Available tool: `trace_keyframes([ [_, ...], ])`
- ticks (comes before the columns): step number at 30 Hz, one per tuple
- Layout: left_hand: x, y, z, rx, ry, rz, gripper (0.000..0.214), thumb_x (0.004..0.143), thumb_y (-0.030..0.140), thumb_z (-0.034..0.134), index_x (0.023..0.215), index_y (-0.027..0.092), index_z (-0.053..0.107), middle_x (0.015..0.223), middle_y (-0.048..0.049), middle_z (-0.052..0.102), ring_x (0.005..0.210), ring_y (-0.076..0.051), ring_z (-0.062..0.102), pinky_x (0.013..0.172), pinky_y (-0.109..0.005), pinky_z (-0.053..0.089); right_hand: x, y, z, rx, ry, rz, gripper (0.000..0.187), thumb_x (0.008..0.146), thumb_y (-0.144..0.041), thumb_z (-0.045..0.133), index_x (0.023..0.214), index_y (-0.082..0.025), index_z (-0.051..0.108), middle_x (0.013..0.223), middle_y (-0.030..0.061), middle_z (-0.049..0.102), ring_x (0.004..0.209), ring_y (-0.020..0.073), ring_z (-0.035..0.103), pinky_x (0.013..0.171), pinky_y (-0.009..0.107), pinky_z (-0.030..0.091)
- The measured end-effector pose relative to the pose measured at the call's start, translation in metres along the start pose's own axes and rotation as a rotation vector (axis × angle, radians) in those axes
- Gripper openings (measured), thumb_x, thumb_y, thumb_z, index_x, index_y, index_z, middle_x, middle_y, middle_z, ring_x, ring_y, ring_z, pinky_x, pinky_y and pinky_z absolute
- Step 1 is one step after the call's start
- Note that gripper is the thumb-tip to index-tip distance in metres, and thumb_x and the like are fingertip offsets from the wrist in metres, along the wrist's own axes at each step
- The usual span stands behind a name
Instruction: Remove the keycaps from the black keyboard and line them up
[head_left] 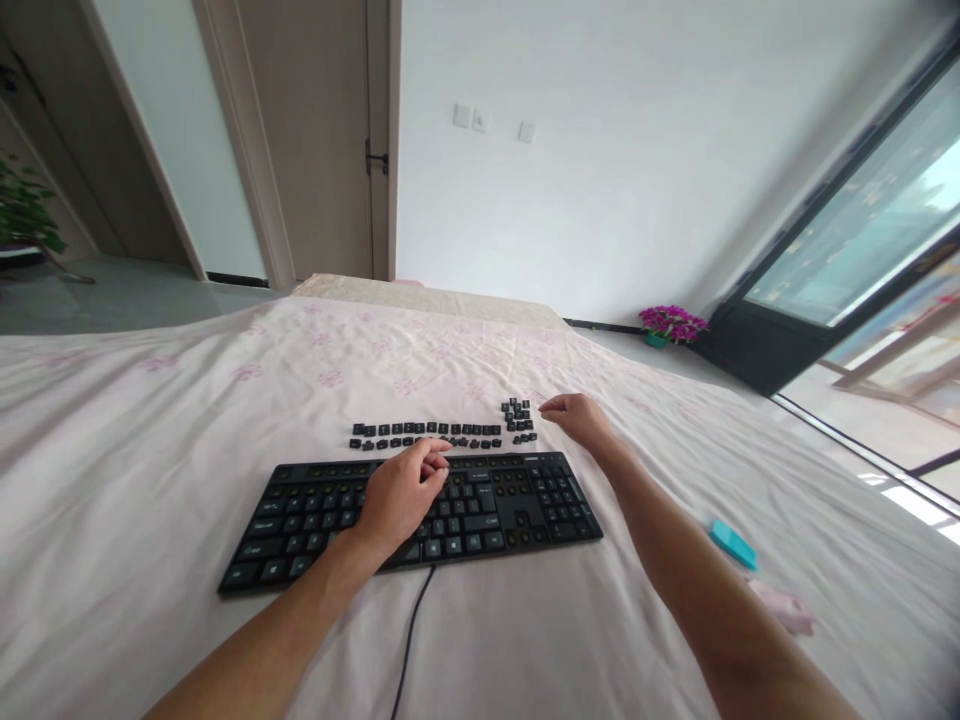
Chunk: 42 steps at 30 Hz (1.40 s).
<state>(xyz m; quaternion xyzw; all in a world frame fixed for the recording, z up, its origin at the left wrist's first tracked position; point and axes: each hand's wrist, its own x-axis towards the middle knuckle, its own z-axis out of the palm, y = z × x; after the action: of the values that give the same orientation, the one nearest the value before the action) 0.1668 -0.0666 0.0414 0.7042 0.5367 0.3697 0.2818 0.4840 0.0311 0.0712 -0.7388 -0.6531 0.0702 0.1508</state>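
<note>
A black keyboard lies on the pink-white cloth, with bare sockets in its top row and in the block left of the number pad. My left hand is over its middle, fingers curled together; whether they hold anything is hidden. Behind the keyboard, loose black keycaps form two long rows, the nearer one partly covered by my left fingers. To their right sits a small cluster of keycaps. Just right of that cluster is my right hand, fingertips pressed together, with nothing identifiable between them.
A cable runs from the keyboard toward me. On the cloth to the right of my right forearm are a turquoise object and a pale pink item. A pot of magenta flowers stands on the floor by the wall.
</note>
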Motion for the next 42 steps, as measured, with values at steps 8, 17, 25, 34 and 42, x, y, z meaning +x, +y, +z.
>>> trace_keyframes([
  [8, -0.002, 0.004, -0.001, 0.022, -0.013, -0.012, 0.031, 0.077, 0.019, 0.053, 0.105, 0.026, 0.062, 0.090, 0.0031, 0.069, 0.074, -0.012, 0.063, 0.073, -0.023, 0.047, 0.000, 0.003, 0.021, -0.002, -0.066, 0.025, 0.027, 0.071, -0.046, 0.065, 0.090, -0.028, 0.075, 0.082, 0.0007, 0.072, 0.079, 0.0185, 0.063, 0.062, 0.023, 0.039],
  [17, -0.002, 0.002, 0.000, 0.034, -0.020, 0.002, 0.030, 0.077, 0.020, 0.053, 0.104, 0.026, 0.063, 0.090, 0.0030, 0.069, 0.075, -0.012, 0.063, 0.073, -0.023, 0.047, 0.004, 0.004, 0.024, 0.004, -0.074, 0.065, 0.026, 0.071, -0.047, 0.065, 0.083, -0.028, 0.075, 0.076, 0.0004, 0.070, 0.074, 0.0177, 0.062, 0.059, 0.024, 0.038],
  [25, -0.002, 0.005, -0.001, 0.045, -0.019, 0.001, 0.028, 0.077, 0.020, 0.052, 0.102, 0.026, 0.065, 0.089, 0.0025, 0.070, 0.075, -0.012, 0.063, 0.073, -0.023, 0.048, 0.003, 0.008, 0.018, 0.003, -0.086, 0.064, 0.024, 0.070, -0.044, 0.065, 0.085, -0.028, 0.075, 0.078, 0.0005, 0.071, 0.077, 0.0181, 0.062, 0.060, 0.024, 0.039],
  [34, -0.002, 0.005, -0.002, 0.050, -0.022, 0.011, 0.028, 0.076, 0.017, 0.053, 0.100, 0.025, 0.066, 0.090, 0.0023, 0.070, 0.076, -0.013, 0.064, 0.074, -0.023, 0.048, 0.000, -0.008, 0.011, -0.076, -0.011, 0.035, 0.021, 0.073, -0.040, 0.062, 0.086, -0.030, 0.075, 0.080, 0.0007, 0.071, 0.078, 0.0193, 0.062, 0.060, 0.024, 0.038],
  [42, -0.001, 0.006, -0.003, 0.051, -0.030, 0.008, 0.027, 0.076, 0.017, 0.054, 0.099, 0.024, 0.066, 0.091, 0.0026, 0.070, 0.077, -0.013, 0.063, 0.075, -0.024, 0.048, -0.005, -0.026, 0.008, -0.116, -0.032, -0.116, 0.021, 0.074, -0.041, 0.063, 0.090, -0.033, 0.074, 0.092, -0.0018, 0.071, 0.084, 0.0178, 0.061, 0.062, 0.023, 0.035],
])
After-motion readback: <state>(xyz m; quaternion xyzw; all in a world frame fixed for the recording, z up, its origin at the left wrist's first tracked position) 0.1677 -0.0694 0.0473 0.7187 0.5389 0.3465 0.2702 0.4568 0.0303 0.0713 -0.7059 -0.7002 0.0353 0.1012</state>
